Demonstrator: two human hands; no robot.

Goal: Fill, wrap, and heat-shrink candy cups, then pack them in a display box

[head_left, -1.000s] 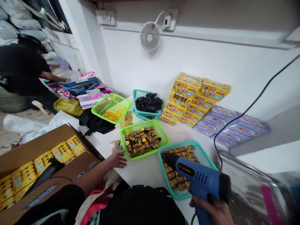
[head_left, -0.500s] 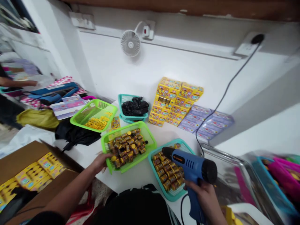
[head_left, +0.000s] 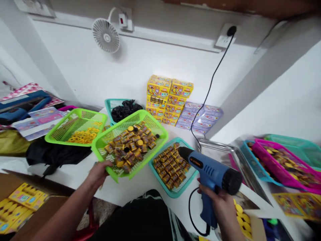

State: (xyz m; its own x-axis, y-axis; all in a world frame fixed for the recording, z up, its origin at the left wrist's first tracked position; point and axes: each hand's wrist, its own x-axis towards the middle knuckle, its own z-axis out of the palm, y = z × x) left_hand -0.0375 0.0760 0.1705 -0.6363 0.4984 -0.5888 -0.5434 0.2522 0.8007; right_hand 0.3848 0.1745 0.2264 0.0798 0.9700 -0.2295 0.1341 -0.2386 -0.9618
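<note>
Head view: left fingers [head_left: 107, 163] seemingly pinch one green basket [head_left: 155, 124] of two; right fingers [head_left: 209, 193] grip one heat gun [head_left: 212, 170].

Heat gun [head_left: 211, 170], apparently matt plastic

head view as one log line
left hand: grips nearer lime-green basket | right hand: holds blue heat gun | teal basket: cylinders in rows

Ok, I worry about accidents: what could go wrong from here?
The green basket, held at one end by the left hand, might tip and spill its small containers. The blue heat gun in the right hand points toward the front teal basket; if hot, it might scorch something.
</note>
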